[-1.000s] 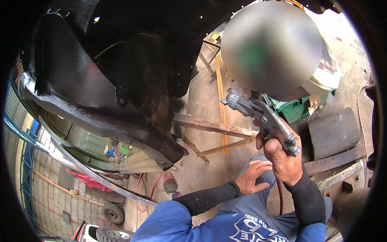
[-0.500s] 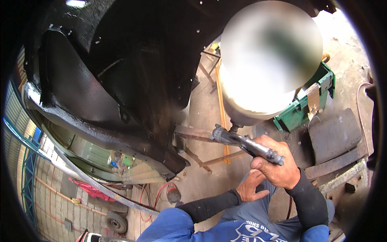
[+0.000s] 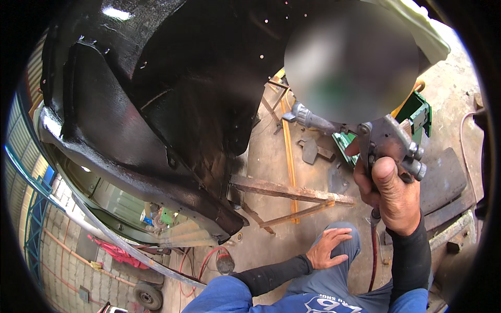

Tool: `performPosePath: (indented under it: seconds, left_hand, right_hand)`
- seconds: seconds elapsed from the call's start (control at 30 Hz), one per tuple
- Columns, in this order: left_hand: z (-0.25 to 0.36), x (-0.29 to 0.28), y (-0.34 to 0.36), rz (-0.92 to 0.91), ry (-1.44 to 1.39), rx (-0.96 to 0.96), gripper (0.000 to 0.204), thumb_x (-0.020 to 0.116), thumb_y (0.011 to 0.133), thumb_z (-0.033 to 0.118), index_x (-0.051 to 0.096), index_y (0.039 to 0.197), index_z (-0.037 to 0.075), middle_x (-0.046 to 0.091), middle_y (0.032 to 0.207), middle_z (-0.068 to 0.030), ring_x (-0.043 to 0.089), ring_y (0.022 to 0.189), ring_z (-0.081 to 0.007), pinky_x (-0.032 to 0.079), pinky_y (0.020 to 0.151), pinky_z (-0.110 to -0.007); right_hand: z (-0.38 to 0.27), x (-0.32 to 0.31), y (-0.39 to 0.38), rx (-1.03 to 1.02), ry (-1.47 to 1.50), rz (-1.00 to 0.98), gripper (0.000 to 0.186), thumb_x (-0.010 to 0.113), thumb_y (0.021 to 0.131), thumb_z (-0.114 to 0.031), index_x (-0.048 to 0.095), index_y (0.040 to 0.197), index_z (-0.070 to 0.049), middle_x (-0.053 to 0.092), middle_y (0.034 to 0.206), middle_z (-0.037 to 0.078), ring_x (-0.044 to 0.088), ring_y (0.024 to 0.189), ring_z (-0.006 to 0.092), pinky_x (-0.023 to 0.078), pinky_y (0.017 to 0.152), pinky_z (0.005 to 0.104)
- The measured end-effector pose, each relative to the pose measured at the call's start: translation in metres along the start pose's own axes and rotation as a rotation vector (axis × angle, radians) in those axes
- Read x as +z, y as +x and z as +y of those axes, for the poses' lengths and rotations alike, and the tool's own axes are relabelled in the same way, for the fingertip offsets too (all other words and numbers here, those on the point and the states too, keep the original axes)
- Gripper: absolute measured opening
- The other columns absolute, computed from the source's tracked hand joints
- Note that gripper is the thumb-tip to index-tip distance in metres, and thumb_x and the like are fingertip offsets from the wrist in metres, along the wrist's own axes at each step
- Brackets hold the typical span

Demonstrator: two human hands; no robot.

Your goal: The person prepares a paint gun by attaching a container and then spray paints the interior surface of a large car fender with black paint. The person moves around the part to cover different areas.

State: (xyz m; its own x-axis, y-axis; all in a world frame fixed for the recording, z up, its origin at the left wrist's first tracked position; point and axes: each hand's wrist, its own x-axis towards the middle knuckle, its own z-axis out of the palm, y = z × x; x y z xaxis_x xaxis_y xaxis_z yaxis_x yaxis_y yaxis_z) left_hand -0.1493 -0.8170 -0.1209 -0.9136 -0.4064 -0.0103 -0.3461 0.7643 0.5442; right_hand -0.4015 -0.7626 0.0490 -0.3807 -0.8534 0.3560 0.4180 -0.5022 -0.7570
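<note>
My right hand (image 3: pixel 390 195) grips a metal spray gun (image 3: pixel 391 141) near its fittings, with a dark red hose (image 3: pixel 373 261) hanging below. A blurred patch hides what sits above the gun. The gun's nozzle points left toward a large glossy black panel (image 3: pixel 104 115), which fills the upper left and does not touch the gun. My left hand (image 3: pixel 327 249) rests on my bent knee (image 3: pixel 339 232), fingers apart and holding nothing.
Below the panel are wooden supports (image 3: pixel 292 193) and a pale green body part (image 3: pixel 125 198). A green bin (image 3: pixel 420 112) and metal plates (image 3: pixel 441 177) lie right. A red cloth (image 3: pixel 117 250) and tyre (image 3: pixel 147 296) are lower left.
My right hand has moved up and rightward with the gun since half a second ago, turning it. The panel appears slightly further right in view. My left hand stays on the knee.
</note>
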Motion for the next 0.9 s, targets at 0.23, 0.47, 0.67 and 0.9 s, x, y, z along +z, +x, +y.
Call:
performPosePath:
  seconds: [0.23,0.47,0.67,0.9]
  left_hand:
    - [0.001,0.000,-0.003,0.015,-0.002,-0.004,0.059,0.067,0.083,0.031,0.049,0.132,0.004,0.044,0.141,-0.0176,0.039,0.132,-0.0333,0.025,0.112,-0.045]
    - [0.001,-0.001,-0.005,0.012,0.011,-0.009,0.059,0.067,0.082,0.030,0.048,0.132,0.004,0.043,0.143,-0.0169,0.040,0.133,-0.0317,0.025,0.112,-0.045]
    - [-0.002,0.000,-0.007,0.008,-0.009,-0.001,0.058,0.067,0.082,0.030,0.049,0.132,0.006,0.043,0.143,-0.0157,0.039,0.133,-0.0319,0.026,0.112,-0.043]
    - [-0.007,0.006,-0.004,-0.036,-0.108,-0.011,0.058,0.065,0.083,0.031,0.049,0.133,0.006,0.044,0.144,-0.0158,0.040,0.133,-0.0315,0.026,0.111,-0.043]
  right_hand:
    - [-0.021,0.010,-0.011,0.044,0.265,-0.163,0.089,0.067,0.069,-0.073,0.057,0.116,0.002,0.058,0.073,0.004,0.047,0.054,0.0068,0.032,0.048,0.0209]
    - [-0.007,0.006,-0.007,0.007,0.163,-0.133,0.091,0.061,0.070,-0.081,0.055,0.110,0.001,0.054,0.065,0.002,0.036,0.045,0.0050,0.022,0.041,0.0203]
    - [-0.010,0.004,-0.008,-0.095,0.224,-0.098,0.079,0.065,0.081,-0.064,0.054,0.124,0.001,0.057,0.077,0.001,0.035,0.051,0.0023,0.025,0.046,0.0180]
    - [-0.033,0.014,-0.026,-0.095,0.257,-0.199,0.080,0.075,0.073,-0.059,0.057,0.117,0.004,0.059,0.087,0.005,0.052,0.071,0.0115,0.041,0.063,0.0263]
